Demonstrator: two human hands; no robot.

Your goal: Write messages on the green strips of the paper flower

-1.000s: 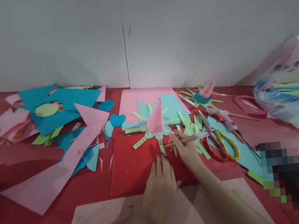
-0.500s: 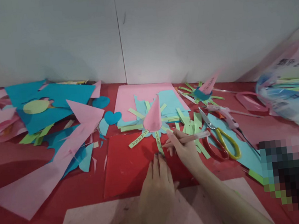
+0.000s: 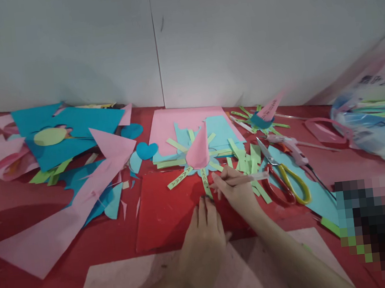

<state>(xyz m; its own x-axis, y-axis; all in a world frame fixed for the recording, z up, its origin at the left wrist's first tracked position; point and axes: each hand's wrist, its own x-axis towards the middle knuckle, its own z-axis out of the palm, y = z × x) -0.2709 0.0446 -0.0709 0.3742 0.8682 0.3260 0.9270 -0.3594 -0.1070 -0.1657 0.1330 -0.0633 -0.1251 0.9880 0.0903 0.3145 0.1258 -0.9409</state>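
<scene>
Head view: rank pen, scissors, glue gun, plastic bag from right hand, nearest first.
From the right hand:
1. Pen: in its grip.
2. Scissors: to its right.
3. Glue gun: past the scissors.
4. Plastic bag: far right.

Pen (image 3: 247, 178) tip blurry, plastic bag (image 3: 367, 137) cut off R, print (image 3: 374, 79) illeg.

the right hand (image 3: 236, 192) pinches a pen (image 3: 256, 176), its tip at a lettered strip (image 3: 206, 181) — the left hand (image 3: 204, 239) rests its fingertips on the strip's near end. beyond the fingers stands a cone (image 3: 198, 150); to their right lie scissors (image 3: 273, 161) and, farther off, a glue gun (image 3: 293, 149) — to their left, a heart (image 3: 147, 150).
</scene>
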